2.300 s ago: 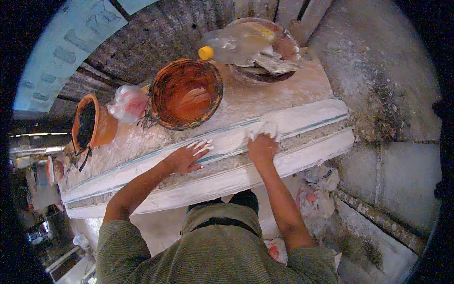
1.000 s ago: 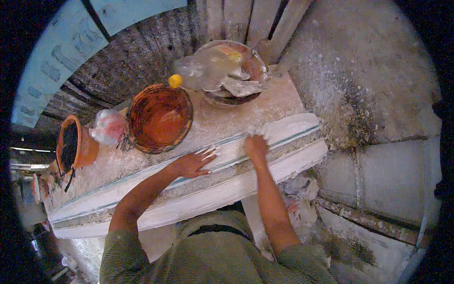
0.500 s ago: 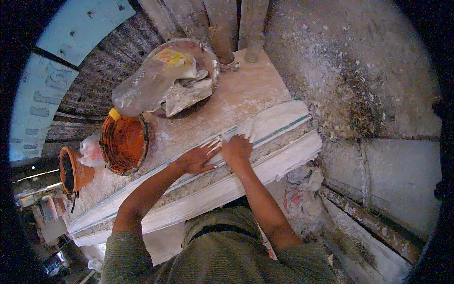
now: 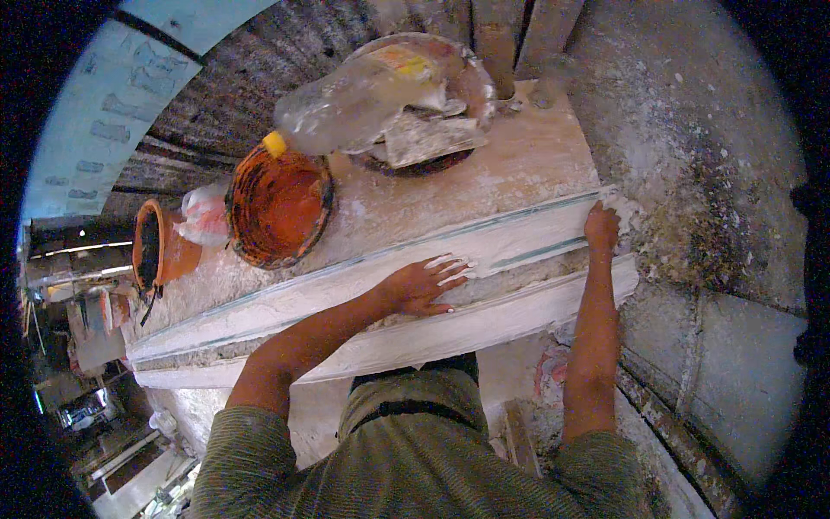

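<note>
A long white plaster-coated strip [image 4: 519, 227] with green lines along it lies across the table from lower left to right. A second white strip [image 4: 553, 298] runs along the near side, with a rough grey band between the two. My left hand [image 4: 424, 284] rests palm down near the middle, its fingers spread and white at the tips. Toward the right end of the far strip is my right hand [image 4: 603, 228], with fingers curled in at the strip's end. What those fingers hold, if anything, is hidden.
Behind the strips stand a rusty orange bowl [image 4: 284, 208], a clear plastic bottle [image 4: 346, 104] with a yellow cap, and a round basin [image 4: 484, 73] with flat pale pieces. An orange bucket [image 4: 177, 251] stands at the table's left. A plaster-splashed wall [image 4: 683, 156] rises at right.
My right hand has moved right, from beside my left hand to the strip's right end. The left hand has stayed near the middle, fingers now spread. The view has shifted.
</note>
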Tool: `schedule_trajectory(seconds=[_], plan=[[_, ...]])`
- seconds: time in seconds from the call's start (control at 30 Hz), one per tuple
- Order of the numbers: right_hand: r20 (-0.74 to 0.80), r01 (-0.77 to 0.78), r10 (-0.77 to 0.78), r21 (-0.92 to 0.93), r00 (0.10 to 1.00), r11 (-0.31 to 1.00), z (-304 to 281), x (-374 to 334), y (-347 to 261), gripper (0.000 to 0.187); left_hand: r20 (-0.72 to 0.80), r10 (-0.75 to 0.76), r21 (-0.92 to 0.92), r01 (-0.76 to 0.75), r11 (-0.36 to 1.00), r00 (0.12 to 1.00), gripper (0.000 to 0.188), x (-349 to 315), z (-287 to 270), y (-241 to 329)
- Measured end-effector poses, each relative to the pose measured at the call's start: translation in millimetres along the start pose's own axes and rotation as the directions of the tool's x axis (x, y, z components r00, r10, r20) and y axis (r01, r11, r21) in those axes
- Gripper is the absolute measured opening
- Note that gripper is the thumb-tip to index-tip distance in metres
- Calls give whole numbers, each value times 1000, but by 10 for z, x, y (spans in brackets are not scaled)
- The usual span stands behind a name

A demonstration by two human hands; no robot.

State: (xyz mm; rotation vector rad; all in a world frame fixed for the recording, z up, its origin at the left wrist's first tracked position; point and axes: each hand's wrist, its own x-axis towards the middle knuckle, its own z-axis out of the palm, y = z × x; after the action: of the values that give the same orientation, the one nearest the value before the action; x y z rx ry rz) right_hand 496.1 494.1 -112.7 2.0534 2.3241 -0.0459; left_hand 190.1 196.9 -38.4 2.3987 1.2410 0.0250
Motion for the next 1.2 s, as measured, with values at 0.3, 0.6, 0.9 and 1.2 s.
schedule_trajectory(seconds=[0.3,0.6,0.9,1.2], plan=[[-10,9,-8,121,1000,993,-271,-1985,-1933,51,12,-137,-35,138,990,990,67,-1876,163,-99],[341,262,-332,236,879,936,-663,-3846,-3446,69,50,-277,28,276,961,959,63,-3239,179,-130],[112,401,-425,186,898,897,-792,-3429,-3249,51,63,-232,52,228,972,971,65,-2495,6,-194],[94,1,-4,27,996,1000,-678,-1793,-2052,60,95,-152,-153,166,974,984,71,-919,-257,-342]])
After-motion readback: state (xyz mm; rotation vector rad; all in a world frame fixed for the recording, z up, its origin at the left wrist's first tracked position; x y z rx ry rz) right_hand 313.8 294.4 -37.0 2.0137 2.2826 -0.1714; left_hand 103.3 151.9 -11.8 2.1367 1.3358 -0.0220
